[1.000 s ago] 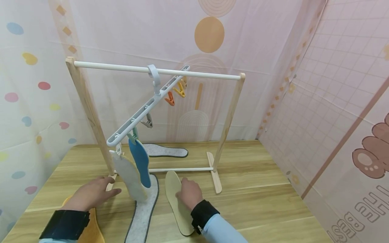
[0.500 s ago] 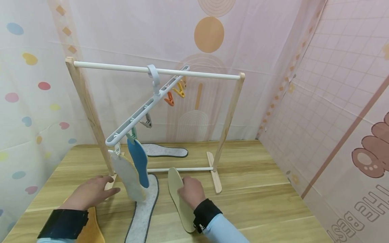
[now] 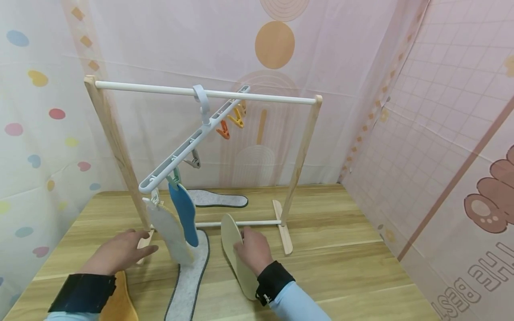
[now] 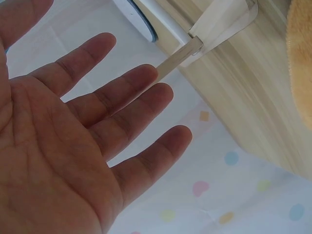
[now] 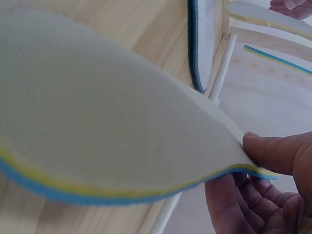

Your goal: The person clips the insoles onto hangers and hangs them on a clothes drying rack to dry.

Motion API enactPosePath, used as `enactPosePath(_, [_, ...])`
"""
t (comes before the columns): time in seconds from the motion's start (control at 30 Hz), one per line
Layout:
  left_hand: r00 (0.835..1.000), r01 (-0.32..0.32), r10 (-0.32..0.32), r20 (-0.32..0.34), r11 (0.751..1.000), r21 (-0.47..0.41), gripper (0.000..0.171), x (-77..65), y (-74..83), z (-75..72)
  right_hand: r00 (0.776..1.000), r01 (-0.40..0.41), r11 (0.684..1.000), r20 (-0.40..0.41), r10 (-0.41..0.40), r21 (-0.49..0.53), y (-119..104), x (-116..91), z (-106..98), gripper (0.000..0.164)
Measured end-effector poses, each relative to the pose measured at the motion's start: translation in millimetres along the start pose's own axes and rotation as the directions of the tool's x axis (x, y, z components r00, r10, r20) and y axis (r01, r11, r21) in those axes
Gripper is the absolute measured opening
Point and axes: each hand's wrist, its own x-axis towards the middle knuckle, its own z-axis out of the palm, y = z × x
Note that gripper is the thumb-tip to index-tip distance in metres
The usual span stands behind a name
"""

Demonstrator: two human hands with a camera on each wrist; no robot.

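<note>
My right hand [image 3: 254, 250] pinches a cream insole [image 3: 230, 243] by its edge, tilted up over the table. In the right wrist view this insole [image 5: 107, 112] shows yellow and blue layers along its rim, with the thumb on top and curled fingers beneath. My left hand [image 3: 118, 253] is spread and holds nothing, beside the left foot of the drying rack; its palm [image 4: 63, 146] faces the left wrist camera. Close to it, a whitish insole [image 3: 166, 232] hangs from a clip on the hanger [image 3: 184, 149]. A blue insole [image 3: 184, 216] hangs behind from a green clip [image 3: 174, 178].
The wooden rack's white bar [image 3: 152, 88] carries the hanger. Toward its far end hang an orange clip [image 3: 223, 130], a yellow clip [image 3: 237, 119] and others. Grey insoles lie on the table, one in front [image 3: 184, 290], one behind [image 3: 218, 199]. An orange insole [image 3: 120, 301] lies at lower left.
My right hand has raised the cream insole from nearly flat on the table to a steeper tilt, its far tip now higher. The left hand has hardly moved.
</note>
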Motion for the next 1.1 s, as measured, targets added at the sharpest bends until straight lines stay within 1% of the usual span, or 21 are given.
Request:
enactPosePath(0.07, [1.000, 0.004, -0.004, 0.001, 1.000, -0.003, 0.063, 0.4, 0.4, -1.0, 1.000, 0.001, 1.000, -0.002, -0.001, 0.001, -0.9, -0.1, -1.1, 0.020])
enactPosePath(0.3, [1.000, 0.001, -0.001, 0.002, 1.000, -0.017, 0.069, 0.7, 0.5, -2.3, 1.000, 0.018, 1.000, -0.017, -0.018, 0.006, -3.0, -0.3, -3.6, 0.015])
enactPosePath(0.5, [1.000, -0.015, 0.015, 0.002, 1.000, -0.012, 0.067, 1.0, 0.6, -4.1, 0.997, 0.056, 0.998, -0.053, -0.055, 0.009, -3.5, -0.2, -6.4, 0.014])
enactPosePath(0.73, [0.999, -0.030, 0.030, -0.017, 1.000, -0.005, 0.061, 0.8, 0.6, -7.1, 0.997, 0.041, 0.999, -0.072, -0.039, 0.032, -4.9, 0.2, -10.9, 0.015])
enactPosePath(0.83, [0.999, -0.030, 0.030, -0.021, 1.000, -0.007, 0.059, 0.3, 0.9, -8.8, 0.995, 0.039, 0.999, -0.089, -0.035, 0.032, -6.4, 1.0, -13.5, 0.013])
enactPosePath(1.0, [1.000, -0.017, 0.016, -0.023, 1.000, -0.019, 0.060, 0.1, 0.8, -10.5, 0.989, 0.061, 0.998, -0.139, -0.057, 0.025, -7.9, 2.8, -16.4, 0.011])
enactPosePath(1.1, [0.999, -0.023, 0.023, -0.028, 0.999, -0.021, 0.060, -0.1, 0.3, -11.3, 0.986, 0.068, 0.997, -0.152, -0.063, 0.031, -8.5, 3.5, -18.0, 0.011])
